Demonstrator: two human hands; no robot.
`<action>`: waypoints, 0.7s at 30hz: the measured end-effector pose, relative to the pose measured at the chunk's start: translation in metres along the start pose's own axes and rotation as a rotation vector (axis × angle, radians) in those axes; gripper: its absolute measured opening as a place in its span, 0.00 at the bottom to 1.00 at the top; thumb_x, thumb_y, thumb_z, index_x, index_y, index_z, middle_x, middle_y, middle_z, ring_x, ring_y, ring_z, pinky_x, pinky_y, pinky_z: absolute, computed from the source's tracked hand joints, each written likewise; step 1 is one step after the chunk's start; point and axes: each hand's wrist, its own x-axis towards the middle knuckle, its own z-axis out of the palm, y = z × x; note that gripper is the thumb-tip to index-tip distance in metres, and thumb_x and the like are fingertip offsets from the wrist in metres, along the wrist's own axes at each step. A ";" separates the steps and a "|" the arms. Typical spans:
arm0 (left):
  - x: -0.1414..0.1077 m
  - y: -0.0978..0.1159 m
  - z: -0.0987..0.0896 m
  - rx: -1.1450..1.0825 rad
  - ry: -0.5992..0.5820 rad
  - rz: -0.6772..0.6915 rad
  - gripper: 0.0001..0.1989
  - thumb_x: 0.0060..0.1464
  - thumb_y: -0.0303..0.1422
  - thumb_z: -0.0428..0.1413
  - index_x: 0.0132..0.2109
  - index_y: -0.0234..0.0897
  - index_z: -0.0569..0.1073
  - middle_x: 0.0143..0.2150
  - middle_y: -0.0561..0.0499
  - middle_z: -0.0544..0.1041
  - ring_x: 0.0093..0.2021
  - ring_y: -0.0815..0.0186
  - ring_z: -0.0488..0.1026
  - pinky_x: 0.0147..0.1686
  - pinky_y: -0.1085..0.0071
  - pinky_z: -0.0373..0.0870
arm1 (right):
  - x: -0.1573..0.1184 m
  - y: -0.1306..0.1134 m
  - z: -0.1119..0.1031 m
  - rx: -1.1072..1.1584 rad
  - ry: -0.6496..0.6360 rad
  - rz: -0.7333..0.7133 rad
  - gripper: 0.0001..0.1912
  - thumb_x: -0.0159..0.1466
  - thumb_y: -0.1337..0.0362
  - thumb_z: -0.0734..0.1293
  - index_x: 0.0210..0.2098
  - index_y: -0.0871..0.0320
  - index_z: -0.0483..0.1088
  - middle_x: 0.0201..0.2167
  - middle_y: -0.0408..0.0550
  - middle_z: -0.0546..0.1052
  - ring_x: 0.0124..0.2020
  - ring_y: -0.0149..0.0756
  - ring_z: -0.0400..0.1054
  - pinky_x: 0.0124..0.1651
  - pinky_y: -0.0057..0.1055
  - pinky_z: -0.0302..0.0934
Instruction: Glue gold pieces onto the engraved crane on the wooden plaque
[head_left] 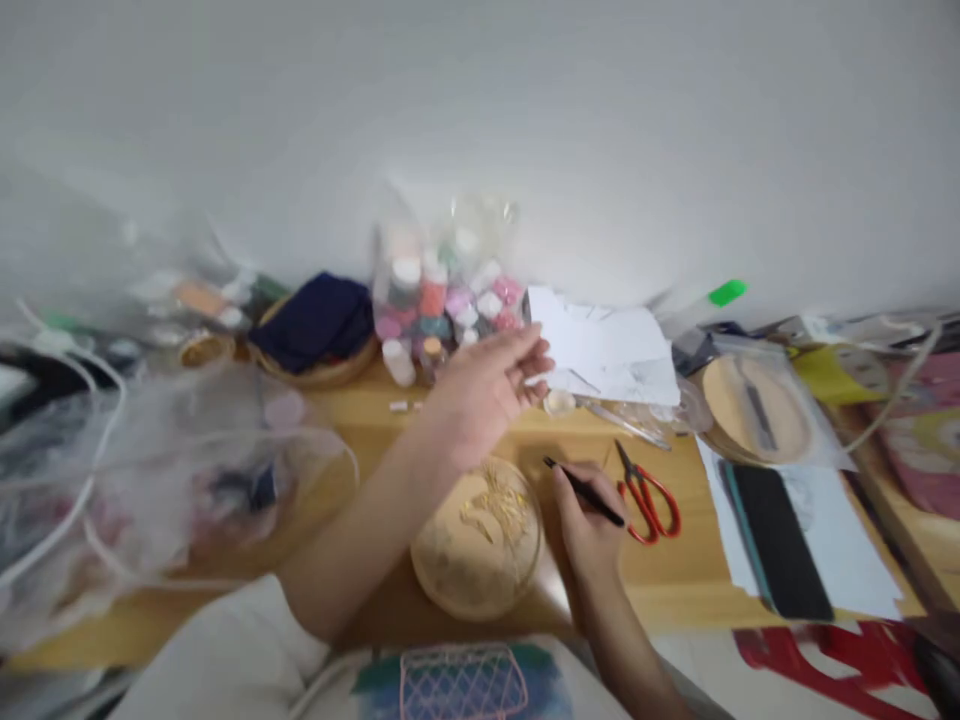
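My left hand reaches across to the left edge of a white sheet of paper. Its fingers are loosely curled and apart, somewhat blurred, and I see nothing in them; whether they touch the paper I cannot tell. My right hand grips a slim black pen-like tool, its exact kind unclear. Between my forearms lies a round beige hoop-like piece with a raised gold design, partly behind my left arm. Red-handled scissors rest just right of my right hand.
Bags of small coloured bottles stand against the wall beside a folded dark blue cloth. Clear plastic and white cables cover the left side. At right lie a dark phone on papers and a bagged round wooden piece.
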 end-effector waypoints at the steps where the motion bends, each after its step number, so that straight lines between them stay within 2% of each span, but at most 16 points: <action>1: -0.002 0.005 0.001 -0.009 -0.043 -0.020 0.08 0.55 0.25 0.62 0.30 0.33 0.72 0.26 0.56 0.73 0.26 0.75 0.71 0.29 0.76 0.65 | 0.000 0.002 0.002 -0.047 0.024 -0.069 0.03 0.56 0.64 0.74 0.27 0.56 0.76 0.25 0.42 0.76 0.27 0.33 0.69 0.32 0.31 0.63; 5: -0.016 0.022 -0.004 -0.170 -0.081 -0.079 0.11 0.46 0.25 0.68 0.28 0.33 0.72 0.26 0.56 0.74 0.26 0.75 0.71 0.28 0.77 0.67 | -0.001 0.005 0.010 -0.182 0.098 -0.293 0.02 0.58 0.66 0.72 0.31 0.55 0.77 0.26 0.43 0.77 0.27 0.35 0.70 0.30 0.33 0.65; 8: -0.031 0.029 -0.008 -0.230 -0.172 -0.083 0.14 0.39 0.27 0.72 0.28 0.34 0.73 0.27 0.55 0.75 0.27 0.73 0.72 0.28 0.77 0.69 | 0.012 -0.012 0.013 -0.229 0.099 -0.403 0.02 0.60 0.69 0.71 0.32 0.55 0.76 0.26 0.42 0.76 0.27 0.33 0.70 0.29 0.30 0.65; 9: -0.037 0.030 -0.008 -0.248 -0.202 -0.082 0.15 0.37 0.28 0.73 0.28 0.34 0.73 0.27 0.55 0.75 0.28 0.73 0.72 0.28 0.77 0.69 | 0.020 -0.023 0.013 -0.241 0.094 -0.437 0.03 0.61 0.70 0.70 0.33 0.55 0.75 0.27 0.42 0.77 0.27 0.32 0.70 0.29 0.29 0.65; 11: -0.048 0.031 -0.009 -0.278 -0.243 -0.065 0.16 0.36 0.30 0.74 0.29 0.34 0.74 0.28 0.54 0.75 0.29 0.73 0.72 0.29 0.77 0.70 | 0.041 -0.053 0.015 -0.275 0.069 -0.658 0.05 0.60 0.72 0.71 0.35 0.56 0.74 0.27 0.42 0.77 0.27 0.31 0.71 0.30 0.29 0.66; 13: -0.058 0.029 -0.008 -0.284 -0.276 -0.033 0.15 0.38 0.31 0.74 0.30 0.33 0.76 0.29 0.53 0.76 0.29 0.72 0.73 0.30 0.77 0.70 | 0.061 -0.088 0.018 -0.265 0.110 -0.850 0.08 0.59 0.73 0.72 0.36 0.55 0.75 0.28 0.42 0.77 0.29 0.31 0.71 0.32 0.30 0.67; 16: -0.069 0.023 -0.006 -0.265 -0.328 0.033 0.15 0.39 0.33 0.74 0.32 0.33 0.78 0.32 0.51 0.78 0.32 0.71 0.74 0.33 0.77 0.71 | 0.073 -0.134 0.025 -0.157 0.160 -1.029 0.09 0.58 0.73 0.73 0.37 0.56 0.76 0.29 0.44 0.78 0.29 0.32 0.72 0.31 0.30 0.66; 18: -0.075 0.017 -0.005 -0.236 -0.356 0.073 0.14 0.41 0.35 0.73 0.33 0.33 0.80 0.35 0.50 0.79 0.34 0.70 0.75 0.35 0.77 0.71 | 0.066 -0.152 0.027 -0.073 0.218 -1.050 0.08 0.59 0.70 0.72 0.39 0.55 0.76 0.28 0.45 0.77 0.29 0.35 0.73 0.30 0.33 0.67; 21: -0.084 0.009 -0.005 -0.147 -0.385 0.081 0.12 0.47 0.37 0.69 0.37 0.35 0.82 0.40 0.47 0.80 0.39 0.67 0.75 0.38 0.76 0.71 | 0.050 -0.160 0.021 -0.020 0.217 -0.984 0.09 0.62 0.68 0.71 0.42 0.53 0.76 0.29 0.46 0.78 0.30 0.37 0.73 0.30 0.36 0.68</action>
